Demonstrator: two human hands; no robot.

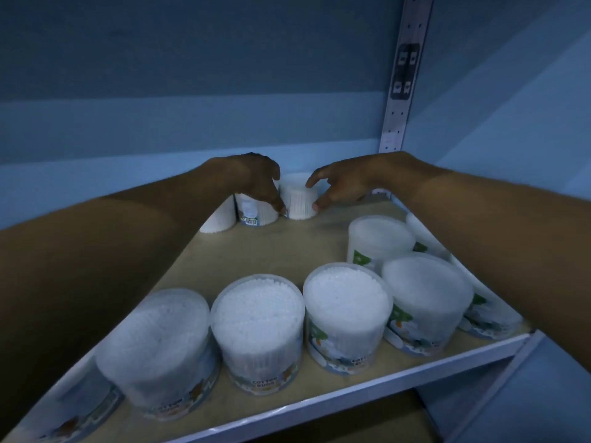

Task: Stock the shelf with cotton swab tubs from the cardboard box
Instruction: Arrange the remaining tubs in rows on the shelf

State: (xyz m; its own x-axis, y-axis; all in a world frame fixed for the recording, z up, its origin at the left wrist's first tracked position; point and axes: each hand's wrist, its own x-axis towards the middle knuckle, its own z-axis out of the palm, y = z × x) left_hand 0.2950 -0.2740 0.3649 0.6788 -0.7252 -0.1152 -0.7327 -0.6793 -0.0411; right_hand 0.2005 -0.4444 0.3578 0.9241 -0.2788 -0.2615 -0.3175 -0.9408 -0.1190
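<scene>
At the back of the shelf (262, 251) stand three cotton swab tubs. My left hand (252, 177) reaches over the barcode-labelled tub (256, 214) and grips it from above, fingers running down its right side. My right hand (345, 183) holds the plain white tub (299, 201) beside it, index tip on the top rim and thumb low on the side wall. A third tub (219, 220) sits to the left, partly hidden by my left forearm. Several tubs line the front edge, among them one in the middle (257, 318). The cardboard box is out of view.
More tubs (380, 244) stand along the right side under my right forearm. A perforated metal upright (404, 75) rises at the back right corner. The white front lip of the shelf (351, 391) runs diagonally, with a lower shelf beneath.
</scene>
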